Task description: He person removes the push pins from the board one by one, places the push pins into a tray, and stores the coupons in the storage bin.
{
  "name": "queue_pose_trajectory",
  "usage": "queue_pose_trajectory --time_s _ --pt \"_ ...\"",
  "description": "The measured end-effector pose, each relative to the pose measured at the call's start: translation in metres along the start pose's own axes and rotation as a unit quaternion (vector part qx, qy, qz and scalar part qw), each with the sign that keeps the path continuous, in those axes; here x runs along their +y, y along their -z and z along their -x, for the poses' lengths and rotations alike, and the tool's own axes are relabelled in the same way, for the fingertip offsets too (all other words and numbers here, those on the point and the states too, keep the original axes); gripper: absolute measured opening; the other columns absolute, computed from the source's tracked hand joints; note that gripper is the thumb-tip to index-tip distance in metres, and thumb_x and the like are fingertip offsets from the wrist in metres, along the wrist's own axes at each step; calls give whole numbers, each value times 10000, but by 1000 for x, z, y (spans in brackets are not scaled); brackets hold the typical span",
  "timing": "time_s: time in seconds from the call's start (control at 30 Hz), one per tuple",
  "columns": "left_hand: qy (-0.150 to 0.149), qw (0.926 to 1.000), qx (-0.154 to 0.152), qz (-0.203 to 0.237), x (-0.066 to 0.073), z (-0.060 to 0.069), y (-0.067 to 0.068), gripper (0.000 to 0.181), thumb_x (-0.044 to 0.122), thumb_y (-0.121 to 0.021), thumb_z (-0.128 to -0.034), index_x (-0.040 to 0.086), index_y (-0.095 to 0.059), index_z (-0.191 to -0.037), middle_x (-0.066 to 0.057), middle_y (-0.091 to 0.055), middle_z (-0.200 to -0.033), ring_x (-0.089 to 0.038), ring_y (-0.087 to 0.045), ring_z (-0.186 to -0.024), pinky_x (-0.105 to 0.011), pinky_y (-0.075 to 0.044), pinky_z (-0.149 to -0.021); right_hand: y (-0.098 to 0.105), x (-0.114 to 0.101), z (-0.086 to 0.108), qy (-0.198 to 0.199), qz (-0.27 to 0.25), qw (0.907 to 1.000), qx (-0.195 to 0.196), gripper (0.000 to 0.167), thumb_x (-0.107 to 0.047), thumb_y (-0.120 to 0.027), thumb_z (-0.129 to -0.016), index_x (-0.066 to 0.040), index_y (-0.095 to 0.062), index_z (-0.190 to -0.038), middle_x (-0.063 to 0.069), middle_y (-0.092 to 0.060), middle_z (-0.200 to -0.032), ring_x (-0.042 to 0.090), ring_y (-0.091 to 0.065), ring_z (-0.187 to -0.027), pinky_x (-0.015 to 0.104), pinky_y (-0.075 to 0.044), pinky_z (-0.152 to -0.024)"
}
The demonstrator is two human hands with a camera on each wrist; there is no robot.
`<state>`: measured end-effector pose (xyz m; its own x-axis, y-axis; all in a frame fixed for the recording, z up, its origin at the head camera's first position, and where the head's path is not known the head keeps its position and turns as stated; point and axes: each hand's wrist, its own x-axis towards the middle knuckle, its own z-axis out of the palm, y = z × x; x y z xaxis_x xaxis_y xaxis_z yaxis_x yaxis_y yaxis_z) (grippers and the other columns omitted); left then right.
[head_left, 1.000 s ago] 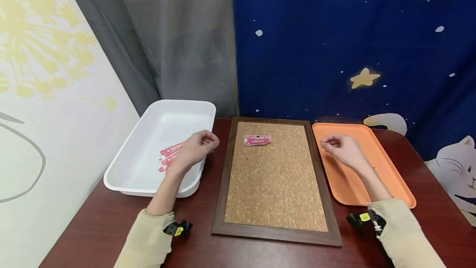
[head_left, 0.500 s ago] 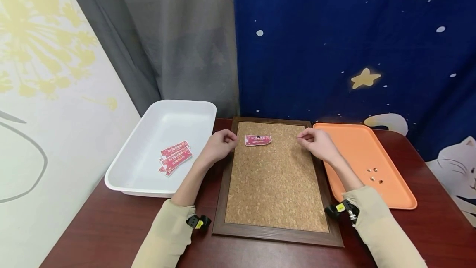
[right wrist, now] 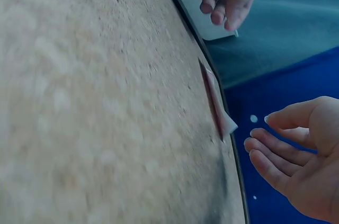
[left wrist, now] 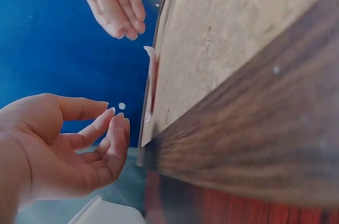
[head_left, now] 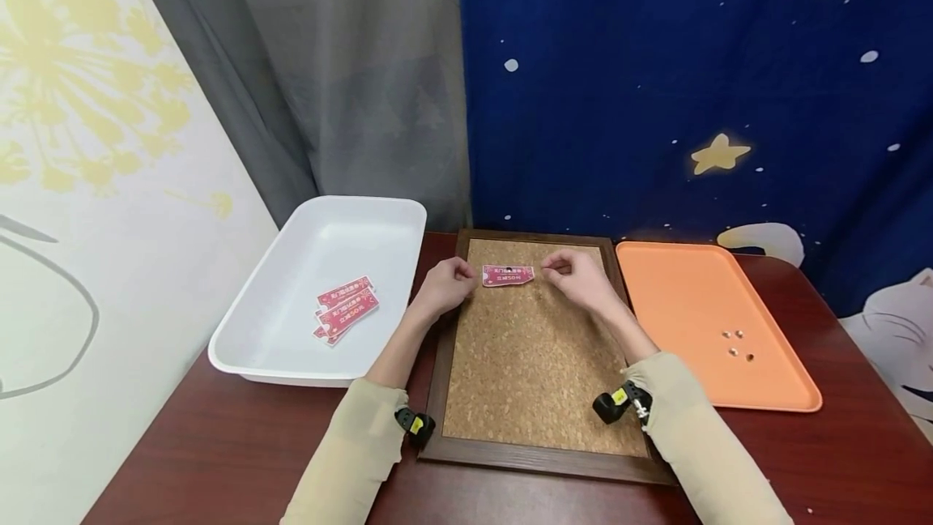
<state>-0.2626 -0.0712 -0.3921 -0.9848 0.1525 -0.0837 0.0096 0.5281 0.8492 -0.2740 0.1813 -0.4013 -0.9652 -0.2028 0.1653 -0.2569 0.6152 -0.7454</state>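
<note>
A red-and-white paper coupon (head_left: 508, 278) lies near the top of the framed cork board (head_left: 543, 363), with a small dark spot at its upper middle. Both wrist views show the coupon (right wrist: 214, 97) edge-on, its ends curling off the cork. Just left of it, over the board's frame, hovers my left hand (head_left: 446, 286), fingers loosely bent and holding nothing. On the coupon's other side is my right hand (head_left: 581, 278); in the right wrist view, a gap shows between thumb and fingers of this hand (right wrist: 302, 155), with nothing in it.
A white basin (head_left: 255, 347) at the left contains several overlapping coupons (head_left: 347, 312). On the right, an orange tray (head_left: 685, 290) bears several small metallic pieces (head_left: 733, 352). Grey and blue curtains (head_left: 568, 104) hang behind the dark red table (head_left: 211, 444).
From above the basin, my left hand has moved right to the board. My right hand has come left from over the orange tray to beside the coupon. The pinned-looking coupon stays put.
</note>
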Motion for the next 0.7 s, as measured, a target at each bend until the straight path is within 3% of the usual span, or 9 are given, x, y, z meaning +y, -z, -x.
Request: queue_pose_trajectory --time_s 0.33,0.7 --pt "-19 9994 314 173 -8 -17 -13 111 80 -653 -942 9 -655 -1028 -97 -653 -923 -192 -578 -819 -316 -469 -739 -26 -5 -17 -4 -46 9999 -91 125 -44 -664 -927 48 -700 -1004 148 -718 -913 225 -667 -825 269 -474 -704" --pt "403 9989 207 74 -6 -31 -22 281 58 -592 -933 -43 -618 -1194 -166 -642 -1093 -223 -546 -905 -360 -475 -804 -36 -3 -29 -104 559 9983 -145 119 -56 -661 -908 36 -706 -968 133 -726 -876 223 -664 -796 336 -484 -732"
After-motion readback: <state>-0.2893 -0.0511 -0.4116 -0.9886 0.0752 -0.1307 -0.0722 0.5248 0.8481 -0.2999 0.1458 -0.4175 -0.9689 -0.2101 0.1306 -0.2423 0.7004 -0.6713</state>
